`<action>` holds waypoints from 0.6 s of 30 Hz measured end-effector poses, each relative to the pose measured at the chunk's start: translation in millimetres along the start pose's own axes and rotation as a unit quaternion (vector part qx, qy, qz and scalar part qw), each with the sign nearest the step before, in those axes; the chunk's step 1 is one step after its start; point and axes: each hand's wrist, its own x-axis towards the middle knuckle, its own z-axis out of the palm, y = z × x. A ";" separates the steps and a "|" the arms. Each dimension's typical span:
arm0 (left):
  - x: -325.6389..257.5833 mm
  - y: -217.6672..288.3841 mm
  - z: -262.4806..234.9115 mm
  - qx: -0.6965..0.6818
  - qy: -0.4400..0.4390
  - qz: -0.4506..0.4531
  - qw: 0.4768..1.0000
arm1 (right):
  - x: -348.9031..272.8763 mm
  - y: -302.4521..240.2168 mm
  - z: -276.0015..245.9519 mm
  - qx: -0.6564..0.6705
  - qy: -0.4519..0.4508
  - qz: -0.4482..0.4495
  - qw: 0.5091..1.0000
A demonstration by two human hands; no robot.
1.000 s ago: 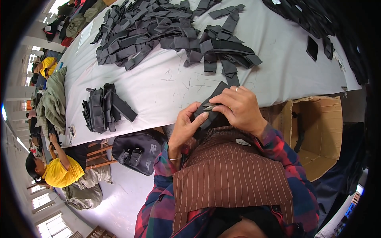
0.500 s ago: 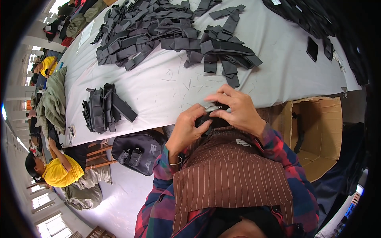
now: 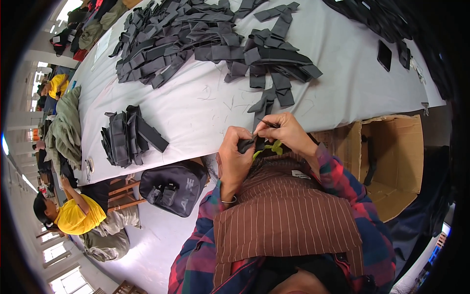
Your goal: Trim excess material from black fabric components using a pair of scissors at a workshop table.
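Centre of frame, just below the surface point(image 3: 205, 105) edge: both hands meet over a small black piece point(image 3: 250, 144). Left hand point(image 3: 234, 159) fingers curled, pinching the piece's left end. Right hand point(image 3: 289, 133) fingers pressed together on its upper right end, thumb and forefinger nipping a thin dark tip. A bit of yellow-green point(image 3: 274, 146) shows just under the piece, between the hands.

Upper centre: large heap of black strips point(image 3: 205, 39) on the grey surface. Centre left: a smaller black stack point(image 3: 128, 135), well apart from the hands. Lower left of centre: black bag point(image 3: 174, 186) on a stool. Right: open cardboard box point(image 3: 391, 161). Lower left: a person in yellow point(image 3: 73, 215), seated.
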 end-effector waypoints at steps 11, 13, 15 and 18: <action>-2.1 -6.2 9.2 0.067 0.078 0.101 0.990 | -3.1 0.1 -2.3 -0.004 0.139 -0.030 0.990; -2.7 -5.0 7.6 0.060 0.084 0.084 0.991 | -8.3 -7.8 -0.1 -0.197 0.211 -0.148 0.946; -4.2 -5.6 7.2 0.053 0.092 0.066 0.992 | -16.2 -10.6 0.7 -0.221 0.217 -0.136 0.941; -5.8 -10.5 10.6 -0.009 0.112 0.013 0.994 | -25.9 -14.7 6.0 -0.220 0.171 -0.128 0.952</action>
